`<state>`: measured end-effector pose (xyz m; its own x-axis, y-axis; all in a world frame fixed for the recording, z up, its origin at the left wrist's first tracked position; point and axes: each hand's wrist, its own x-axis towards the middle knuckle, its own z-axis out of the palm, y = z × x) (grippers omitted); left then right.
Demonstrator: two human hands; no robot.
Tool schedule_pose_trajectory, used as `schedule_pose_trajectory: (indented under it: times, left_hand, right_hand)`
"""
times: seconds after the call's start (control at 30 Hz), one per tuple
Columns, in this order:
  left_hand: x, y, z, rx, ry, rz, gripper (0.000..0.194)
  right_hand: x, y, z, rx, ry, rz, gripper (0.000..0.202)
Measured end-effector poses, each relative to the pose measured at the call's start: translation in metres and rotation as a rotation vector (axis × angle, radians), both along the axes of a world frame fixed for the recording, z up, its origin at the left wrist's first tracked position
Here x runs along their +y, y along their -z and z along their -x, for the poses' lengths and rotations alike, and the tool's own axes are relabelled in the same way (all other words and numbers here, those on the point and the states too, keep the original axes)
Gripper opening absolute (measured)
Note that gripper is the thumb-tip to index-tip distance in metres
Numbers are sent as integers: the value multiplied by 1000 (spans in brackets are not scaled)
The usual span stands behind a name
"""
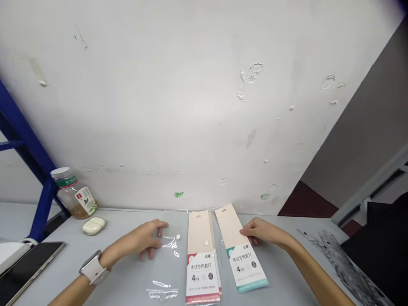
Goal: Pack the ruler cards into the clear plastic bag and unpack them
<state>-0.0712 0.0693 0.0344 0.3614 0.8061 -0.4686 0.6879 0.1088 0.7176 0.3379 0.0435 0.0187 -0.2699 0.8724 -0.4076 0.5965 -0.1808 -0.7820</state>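
My right hand [258,230] pinches the right edge of a cream card sleeve [228,221] with a teal-edged label, thumb on top and the other fingers partly hidden. That sleeve leans at a slant, its label printed with a "4" and a "20". To its left lie overlapping card sleeves [198,238] with red-edged labels, in clear plastic. My left hand [148,239] has its fingers apart at the left side of a clear plastic pouch [168,265] with a white round button. Whether its fingertips touch the pouch, I cannot tell. A smartwatch [94,267] is on the left wrist.
A clear bottle [75,195] with brown liquid stands at the back left, near a blue metal frame [44,212]. A cream oval case [93,225] and a phone [30,265] lie on the left. A white wall [178,106] rises behind the grey tabletop [127,289].
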Motion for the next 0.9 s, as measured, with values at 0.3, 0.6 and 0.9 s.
schedule_pose_trajectory:
  times: [0.3, 0.6, 0.9]
  left_hand:
    - [-9, -1, -2, 190, 94, -509, 42]
    - [-21, -12, -16, 196, 302, -396, 54]
    - [-34, 8, -41, 30, 381, -459, 61]
  right_hand:
    - [-6, 6, 0, -90, -3, 13, 37]
    - [-4, -2, 21, -215, 213, -326, 35]
    - [-41, -2, 102, -68, 27, -378, 24]
